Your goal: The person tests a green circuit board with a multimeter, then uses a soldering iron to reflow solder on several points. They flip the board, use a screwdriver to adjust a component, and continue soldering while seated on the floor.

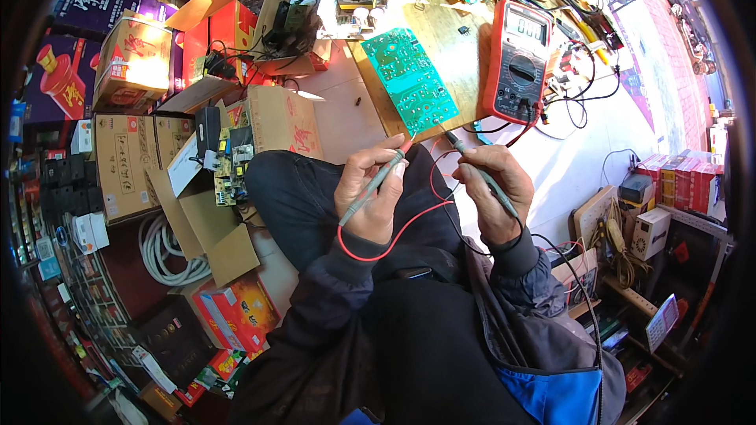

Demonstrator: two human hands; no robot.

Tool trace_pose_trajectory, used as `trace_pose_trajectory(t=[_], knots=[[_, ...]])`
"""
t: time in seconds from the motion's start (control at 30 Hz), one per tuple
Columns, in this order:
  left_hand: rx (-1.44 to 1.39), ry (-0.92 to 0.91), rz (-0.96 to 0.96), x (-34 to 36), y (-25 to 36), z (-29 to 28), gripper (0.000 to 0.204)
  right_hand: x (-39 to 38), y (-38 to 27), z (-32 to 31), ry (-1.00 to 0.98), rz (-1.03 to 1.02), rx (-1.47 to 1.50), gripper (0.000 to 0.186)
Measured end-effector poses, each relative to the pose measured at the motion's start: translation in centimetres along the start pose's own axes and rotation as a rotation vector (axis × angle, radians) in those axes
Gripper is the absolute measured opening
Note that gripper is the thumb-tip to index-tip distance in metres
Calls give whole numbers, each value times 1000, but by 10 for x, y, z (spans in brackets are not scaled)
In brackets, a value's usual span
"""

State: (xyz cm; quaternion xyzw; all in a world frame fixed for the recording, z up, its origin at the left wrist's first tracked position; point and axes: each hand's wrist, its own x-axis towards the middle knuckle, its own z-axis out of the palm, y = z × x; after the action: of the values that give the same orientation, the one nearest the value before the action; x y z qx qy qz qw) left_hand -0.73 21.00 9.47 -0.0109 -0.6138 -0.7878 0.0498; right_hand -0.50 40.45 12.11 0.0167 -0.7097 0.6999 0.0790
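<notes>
1. The left hand (376, 189) hides a bit of its probe (365, 200). The tip is too small to tell if it touches the green board (405, 79).
2. The right hand (496, 193) covers some of the other probe (499, 191).
3. Marks around the meter's dial (522, 72) are too tiny to read.
4. The bottom edge cuts off the jacket (315, 354).

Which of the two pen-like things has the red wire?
The left probe, in the left hand: a red wire loops from its lower end, whereas the right probe, in the right hand, has a dark one.
</notes>
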Motion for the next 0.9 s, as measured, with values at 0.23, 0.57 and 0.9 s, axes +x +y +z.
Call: trace_pose_trajectory(t=[0.23,0.57,0.9], knots=[[31,21,-1,1,-4,5,21,3,6,-2,-12,13,-16,17],[36,29,12,3,-9,6,20,3,6,0,-17,25,5,18],[36,15,9,2,-8,6,20,2,8,-2,-25,2,-10,18]])
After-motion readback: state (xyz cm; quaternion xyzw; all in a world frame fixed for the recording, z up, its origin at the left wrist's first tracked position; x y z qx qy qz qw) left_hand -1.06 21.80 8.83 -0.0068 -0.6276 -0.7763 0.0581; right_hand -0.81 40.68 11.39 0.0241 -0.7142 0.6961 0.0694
